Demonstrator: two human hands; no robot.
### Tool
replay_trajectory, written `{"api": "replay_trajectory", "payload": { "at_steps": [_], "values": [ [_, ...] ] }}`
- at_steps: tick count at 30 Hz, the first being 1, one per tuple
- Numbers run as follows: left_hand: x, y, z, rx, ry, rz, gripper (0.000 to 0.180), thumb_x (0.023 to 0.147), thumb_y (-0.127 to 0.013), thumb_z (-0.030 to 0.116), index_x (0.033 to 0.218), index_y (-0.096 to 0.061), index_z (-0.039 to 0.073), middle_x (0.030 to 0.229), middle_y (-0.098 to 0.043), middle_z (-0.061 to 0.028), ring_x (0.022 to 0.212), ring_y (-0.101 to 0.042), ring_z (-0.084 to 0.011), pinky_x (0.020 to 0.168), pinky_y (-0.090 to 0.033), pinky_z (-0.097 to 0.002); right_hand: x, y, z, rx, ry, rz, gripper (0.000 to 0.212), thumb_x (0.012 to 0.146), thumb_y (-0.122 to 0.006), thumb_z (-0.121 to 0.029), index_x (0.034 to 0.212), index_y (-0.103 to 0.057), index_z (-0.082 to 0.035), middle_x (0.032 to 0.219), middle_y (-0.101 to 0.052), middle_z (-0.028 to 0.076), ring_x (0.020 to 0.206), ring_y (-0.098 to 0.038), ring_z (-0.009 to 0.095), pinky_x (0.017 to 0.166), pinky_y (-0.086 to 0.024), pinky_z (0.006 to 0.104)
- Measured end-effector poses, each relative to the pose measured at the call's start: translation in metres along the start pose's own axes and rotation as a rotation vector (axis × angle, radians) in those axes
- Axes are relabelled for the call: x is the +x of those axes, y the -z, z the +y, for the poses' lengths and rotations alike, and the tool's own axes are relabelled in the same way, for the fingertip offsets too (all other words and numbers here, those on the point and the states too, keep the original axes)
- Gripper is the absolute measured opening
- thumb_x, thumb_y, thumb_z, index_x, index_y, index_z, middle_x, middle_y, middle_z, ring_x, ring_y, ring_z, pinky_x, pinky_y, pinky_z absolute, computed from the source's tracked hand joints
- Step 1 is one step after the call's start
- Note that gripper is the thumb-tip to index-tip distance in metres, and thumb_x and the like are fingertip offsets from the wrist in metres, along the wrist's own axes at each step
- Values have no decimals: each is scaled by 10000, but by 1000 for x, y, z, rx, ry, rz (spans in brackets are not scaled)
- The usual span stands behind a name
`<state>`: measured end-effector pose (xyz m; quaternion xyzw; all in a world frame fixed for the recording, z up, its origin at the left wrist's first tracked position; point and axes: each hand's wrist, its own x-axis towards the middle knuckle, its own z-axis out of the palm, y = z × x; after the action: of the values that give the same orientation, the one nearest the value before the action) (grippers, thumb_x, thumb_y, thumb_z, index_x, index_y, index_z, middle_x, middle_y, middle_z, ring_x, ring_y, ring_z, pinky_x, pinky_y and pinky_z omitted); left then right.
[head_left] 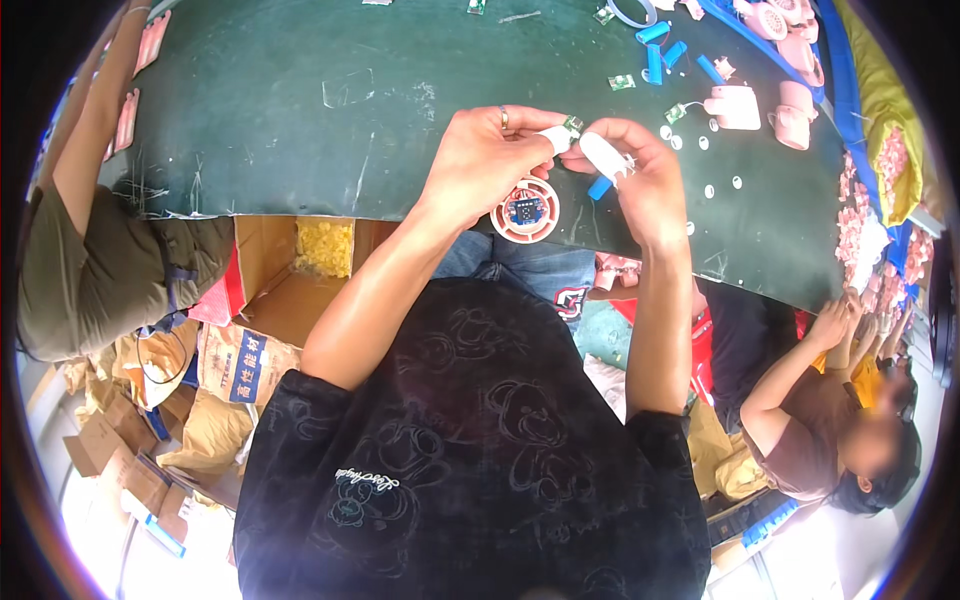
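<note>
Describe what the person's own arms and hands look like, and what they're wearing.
Both forearms are bare, coming out of a black short-sleeved shirt with faint outline cartoon bear drawings. The left hand wears a thin ring on one finger. The right hand shows no ring, watch or glove.

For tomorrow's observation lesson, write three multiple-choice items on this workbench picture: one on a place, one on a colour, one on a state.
1. Where does the round white and red part lie?
A. on the green table, under the hands
B. in a cardboard box
C. on the floor

2. What colour is the small cylinder below the right hand?
A. yellow
B. blue
C. black

3. How is the left hand?
A. flat on the table
B. hanging free
C. pinching a small white piece

Answers: 1 A, it rests near the edge of the green table; 2 B, it shows blue; 3 C, its fingers close on the piece.
</note>
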<state>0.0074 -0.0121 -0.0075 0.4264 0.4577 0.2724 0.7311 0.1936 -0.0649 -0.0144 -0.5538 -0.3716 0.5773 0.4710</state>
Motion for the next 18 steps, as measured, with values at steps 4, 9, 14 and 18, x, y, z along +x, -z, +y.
{"api": "replay_trajectory", "payload": {
  "at_steps": [4, 9, 14, 18],
  "values": [
    [0, 2, -1, 20, 14, 6, 288, 872, -637, 11, 1144, -688, -70, 865, -705, -79, 708, -646, -90, 610, -536, -229, 0, -3, -1, -77, -37, 14, 174, 943, -670, -35, 1094, -652, 48, 968, -727, 116, 912, -727, 201, 835, -578, 285],
    [-2, 1, -2, 67, -4, 14, 288, 845, -636, -27, 1122, -689, -84, 888, -722, -94, 715, -654, -91, 618, -543, -235, -4, -10, 1, -104, 15, 62, 165, 940, -685, -59, 1073, -681, 37, 952, -732, 107, 879, -731, 182, 743, -562, 258],
    [-3, 1, -3, 52, 2, 21, 287, 850, -630, -23, 1124, -690, -83, 890, -723, -92, 723, -659, -93, 620, -546, -236, -4, -17, -1, -102, -16, 137, 172, 933, -702, -75, 1058, -697, 42, 955, -733, 109, 864, -733, 183, 740, -573, 264],
    [-1, 2, 3, -1, 32, 4, 279, 876, -644, 13, 1140, -698, -63, 875, -723, -76, 741, -659, -87, 630, -548, -233, -3, -11, 1, -72, -5, 117, 180, 936, -700, -83, 1071, -698, 36, 974, -734, 105, 887, -731, 177, 793, -576, 262]
  ]
}}
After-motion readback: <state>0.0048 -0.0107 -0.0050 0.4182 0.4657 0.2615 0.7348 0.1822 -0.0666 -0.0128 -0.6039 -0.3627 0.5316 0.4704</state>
